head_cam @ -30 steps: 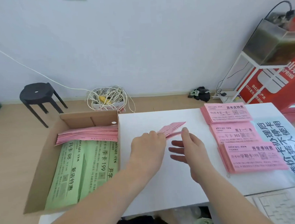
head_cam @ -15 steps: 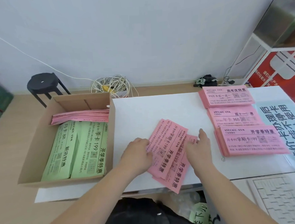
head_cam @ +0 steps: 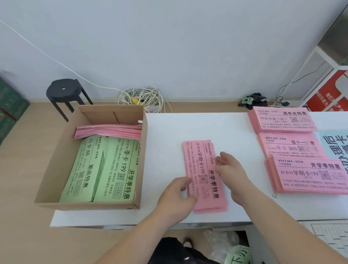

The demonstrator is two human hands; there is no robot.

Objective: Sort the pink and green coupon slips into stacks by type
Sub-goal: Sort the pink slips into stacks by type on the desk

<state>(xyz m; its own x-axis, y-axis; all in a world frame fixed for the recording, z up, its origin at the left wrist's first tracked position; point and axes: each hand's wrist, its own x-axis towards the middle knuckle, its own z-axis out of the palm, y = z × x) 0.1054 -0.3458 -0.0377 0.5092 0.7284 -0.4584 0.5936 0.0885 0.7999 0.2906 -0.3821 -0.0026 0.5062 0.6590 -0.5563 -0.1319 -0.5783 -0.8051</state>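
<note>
Table edge: the white table (head_cam: 117,216) ends just below the bundle's near end, so a pull toward the body would likely hang slips over the drop
Left hand: the left hand (head_cam: 176,193) meets the bundle's lower left edge with bent fingers; I cannot tell whether it pinches the paper or only pushes it
Pink bundle: the pink bundle (head_cam: 202,170) lies flat mid-table, long side running away from the person; lower slips peek out at the near end, so squaring looks unfinished
Right hand: the right hand (head_cam: 230,169) is relaxed, fingers straight along the right edge, a stop opposite the left
Near pink stack: the near pink stack (head_cam: 312,175) shows the same 199 print, so it is probably the target; bare table between allows a sideways carry
Cardboard box: the cardboard box (head_cam: 88,203) holds 2 green stacks (head_cam: 99,171) side by side with pink slips (head_cam: 109,130) behind; its right wall blocks any leftward sweep
Further stacks: the middle pink stack (head_cam: 289,146) and far pink stack (head_cam: 282,120) overlap in a column, each title left showing so types read at a glance
Far table: bare white surface runs from the bundle to the far edge, the widest room
</note>
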